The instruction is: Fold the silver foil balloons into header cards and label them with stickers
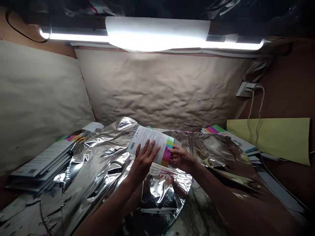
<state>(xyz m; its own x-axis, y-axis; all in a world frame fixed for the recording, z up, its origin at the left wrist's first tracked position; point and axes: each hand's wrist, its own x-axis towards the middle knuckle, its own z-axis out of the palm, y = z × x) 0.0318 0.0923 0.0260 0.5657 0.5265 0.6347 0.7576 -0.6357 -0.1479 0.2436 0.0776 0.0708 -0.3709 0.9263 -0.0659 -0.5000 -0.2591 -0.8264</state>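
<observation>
A flat white printed packet [153, 144] lies slanted over silver foil in the middle of the view. Small text and a barcode cover its face, and green, blue, magenta and yellow blocks mark its right end. My left hand [144, 158] rests on that face with fingers spread and flat. At the coloured end, my right hand [180, 157] grips the packet's edge between thumb and fingers. Under both hands are shiny silver foil bags [162, 191], one with pink lettering partly covered by the packet. Whether anything is inside the packet is hidden.
Stacks of similar packets stand at the left [44, 160] and right [237, 142]. More silver foil [98, 157] spreads across the left side. A yellow sheet [270, 139], a white cable [251, 108] and a socket [246, 89] are at right. A tube light [78, 37] hangs above.
</observation>
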